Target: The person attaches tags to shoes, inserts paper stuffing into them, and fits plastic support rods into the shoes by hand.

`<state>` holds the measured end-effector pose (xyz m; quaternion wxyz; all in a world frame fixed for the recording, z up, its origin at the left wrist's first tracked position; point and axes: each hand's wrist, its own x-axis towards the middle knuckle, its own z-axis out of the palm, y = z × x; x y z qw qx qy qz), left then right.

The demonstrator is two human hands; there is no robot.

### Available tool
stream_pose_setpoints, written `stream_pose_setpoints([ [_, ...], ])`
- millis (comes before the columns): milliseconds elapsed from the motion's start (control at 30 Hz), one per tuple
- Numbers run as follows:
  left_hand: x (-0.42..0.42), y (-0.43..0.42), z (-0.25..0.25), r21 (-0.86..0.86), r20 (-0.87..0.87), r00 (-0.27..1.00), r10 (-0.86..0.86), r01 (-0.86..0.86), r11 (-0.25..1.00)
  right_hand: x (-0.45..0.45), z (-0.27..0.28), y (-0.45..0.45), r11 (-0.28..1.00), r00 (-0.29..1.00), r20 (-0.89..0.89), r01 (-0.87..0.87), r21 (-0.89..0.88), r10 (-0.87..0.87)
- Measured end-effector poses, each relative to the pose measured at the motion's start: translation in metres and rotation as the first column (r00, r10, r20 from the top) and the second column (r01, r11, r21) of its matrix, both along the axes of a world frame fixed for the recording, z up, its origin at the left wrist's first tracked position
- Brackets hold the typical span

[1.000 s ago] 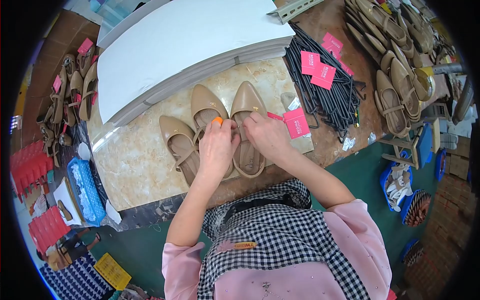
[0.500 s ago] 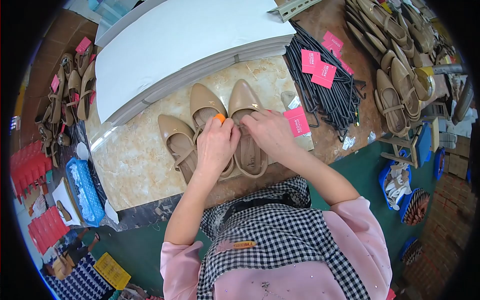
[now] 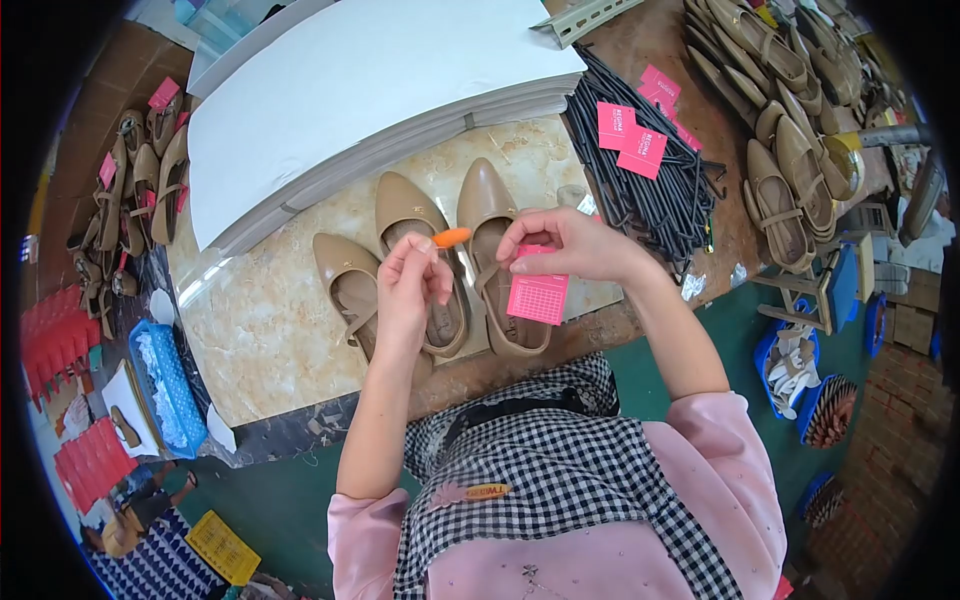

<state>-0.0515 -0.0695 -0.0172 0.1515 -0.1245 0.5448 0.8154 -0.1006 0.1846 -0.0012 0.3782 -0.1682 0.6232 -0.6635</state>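
Note:
My left hand [image 3: 405, 290] is raised over the middle shoe [image 3: 405, 205]. Its orange-covered fingertip [image 3: 452, 237] points right, the other fingers are loosely bent, and nothing shows between them. To its right, my right hand [image 3: 575, 245] has its fingers bent around the upper part of a pink tag [image 3: 538, 295], with the thumb across it. The tag lies over part of the right tan shoe [image 3: 486, 190], its printed grid facing up. Another tan shoe [image 3: 345, 255] sits at the left. All three point away from me on the marbled board [image 3: 255, 340].
A thick stack of white sheets [image 3: 370, 80] fills the back. Black hooks [image 3: 650, 210] with pink tags [image 3: 641, 150] lie to the right. Tan shoes are piled at the far right [image 3: 780, 205] and far left [image 3: 145, 180]. A blue basket [image 3: 165, 385] stands at the left edge.
Both hands have lifted away from the right shoe's strap and moved apart. The pink tag has turned over and shifted left and nearer to me, onto the right shoe.

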Motion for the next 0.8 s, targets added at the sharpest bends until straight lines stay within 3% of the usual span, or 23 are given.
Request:
stream_pose_setpoints([
  [67, 0.001, 0.013, 0.011, 0.091, 0.07, 0.994, 0.083, -0.089, 0.992, 0.008, 0.0, -0.001, 0.998, 1.0, -0.03, -0.001, -0.064, -0.001],
  [133, 0.0, 0.013, 0.009, 0.021, 0.043, 0.994, 0.105, -0.106, 0.994, 0.013, 0.003, -0.005, 0.975, 0.999, -0.013, -0.039, -0.221, 0.037],
  [200, 0.0, 0.01, 0.004, -0.037, 0.022, 0.994, 0.111, -0.11, 0.993, 0.018, -0.005, -0.008, 0.888, 0.96, 0.226, -0.046, -0.458, 0.166],
  [267, 0.001, 0.002, -0.003, -0.087, 0.015, 0.995, 0.102, -0.1, 0.991, 0.022, -0.012, -0.009, 0.868, 0.916, 0.349, 0.001, -0.497, 0.199],
  [333, 0.002, -0.002, -0.005, -0.115, 0.041, 0.996, 0.084, -0.079, 0.99, 0.027, -0.014, -0.009, 0.934, 0.921, 0.38, 0.061, -0.352, 0.083],
  [367, 0.002, -0.003, -0.005, -0.128, 0.054, 0.996, 0.073, -0.065, 0.99, 0.033, -0.021, -0.01, 0.992, 0.964, 0.265, 0.052, -0.114, -0.02],
  [467, 0.005, -0.001, 0.012, -0.225, -0.004, 1.0, 0.03, -0.03, 0.974, 0.036, 0.01, -0.02, 0.99, 0.99, -0.081, 0.122, 0.077, -0.115],
  [500, 0.006, -0.005, 0.013, -0.203, -0.03, 0.999, -0.017, 0.01, 0.979, 0.038, 0.011, -0.021, 0.983, 0.982, 0.058, 0.181, 0.011, -0.182],
  [733, 0.014, 0.003, 0.027, -0.328, -0.161, 0.982, -0.103, 0.045, 0.944, 0.037, 0.016, -0.027, 0.978, 0.972, 0.126, 0.206, -0.044, -0.199],
  [800, 0.015, 0.005, 0.031, -0.411, -0.121, 0.981, -0.152, 0.09, 0.907, 0.035, 0.017, -0.032, 0.967, 0.962, 0.109, 0.254, -0.029, -0.25],
])
